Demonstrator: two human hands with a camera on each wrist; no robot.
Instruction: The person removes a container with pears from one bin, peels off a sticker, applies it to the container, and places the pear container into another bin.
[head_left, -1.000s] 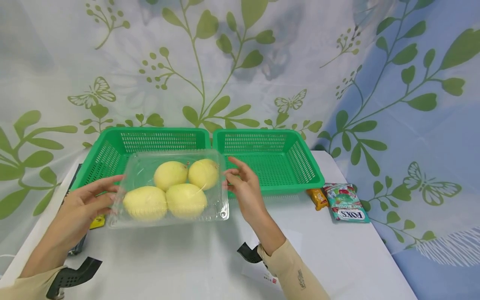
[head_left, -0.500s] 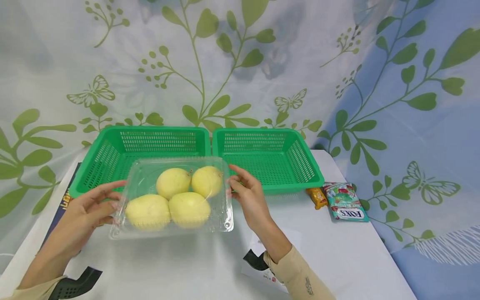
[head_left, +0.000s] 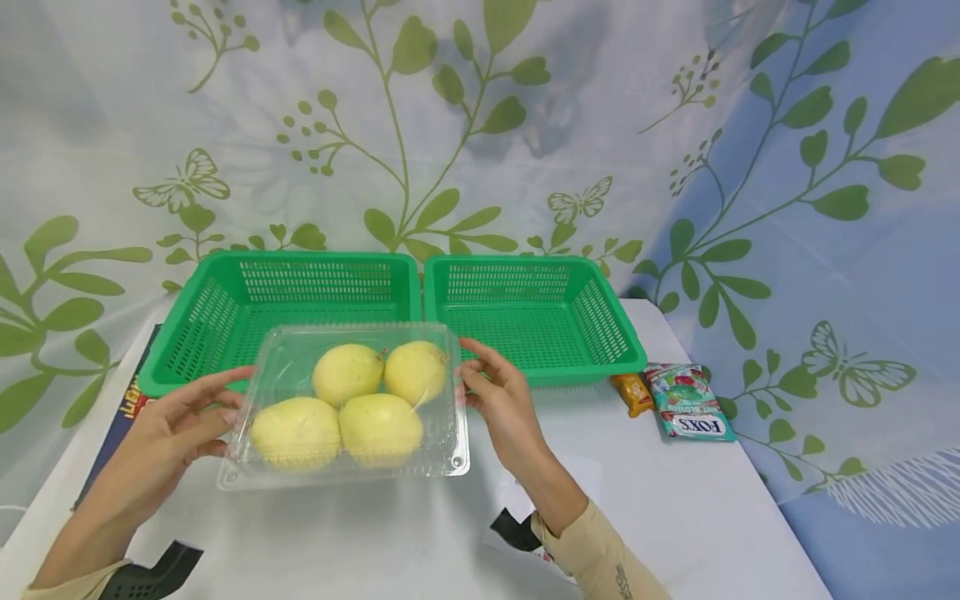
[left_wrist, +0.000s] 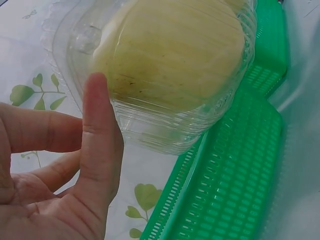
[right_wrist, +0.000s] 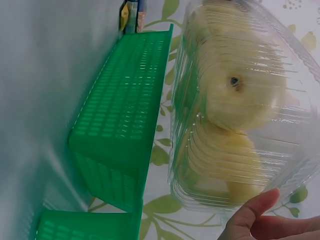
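Note:
Both hands hold a clear plastic clamshell box (head_left: 283, 354) up in front of the baskets in the head view. Inside it lie several pale yellow pears (head_left: 347, 375), some with short stems. My left hand (head_left: 174, 429) grips the box's left side; the left wrist view shows the thumb (left_wrist: 97, 130) at a front corner, below a pear (left_wrist: 175, 55). On the right side, the fingers of my right hand (head_left: 504, 400) pinch the edge. In the right wrist view that hand (right_wrist: 265, 222) sits at the bottom edge of the box (right_wrist: 295, 150).
Two green plastic baskets, a left one (head_left: 168, 354) and a right one (head_left: 630, 367), stand side by side at the back. To the right lie an orange packet (head_left: 634, 395) and a FOX'S candy bag (head_left: 690, 404). A dark blue package (head_left: 112, 450) lies at left. A white card (head_left: 588, 477) lies near the right forearm.
Both hands have brought the box of pears slightly down and toward the body, away from the baskets, and a little to the right. Their grip on it is the same.

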